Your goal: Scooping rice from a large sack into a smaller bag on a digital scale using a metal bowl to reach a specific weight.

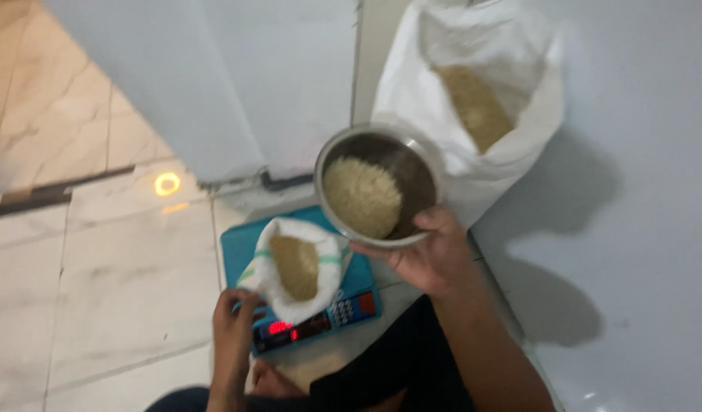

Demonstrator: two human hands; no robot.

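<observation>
Seen from the head camera, looking down at a pale tiled floor (99, 275). At 3 o'clock from centre, right hand (427, 259), its grip clenched on the near rim of a steel bowl (416, 172), thumb over the edge, fingers underneath. Bowl held in the air and tilted, with a mound of pale rice (362, 197) lying toward its lower left side. Just below the bowl, at 7 o'clock from it, a small white bag (324, 259) with a green stripe, mouth open and rolled back, more rice showing inside. Bag stood on a blue scale (240, 252), itself flat on the floor, with red digits lit on the front panel and a keypad beside them. Left hand (235, 324) at 8 o'clock of the bag, fingers curled against the bag's lower left edge and the scale's front corner; grip closed on the bag's edge as far as could be told, though partly hidden. At 1 o'clock from the bowl, a big white sack (473, 152) leaning against the white wall (641, 152), open at the top, rice visible inside. At 11 o'clock from the scale, a white cabinet (236, 76) standing on the floor, with a small glowing yellow ring (167, 184) on the tile by its foot. At 6 o'clock, dark trousers (396, 366) and a bare foot under the scale's near edge.
</observation>
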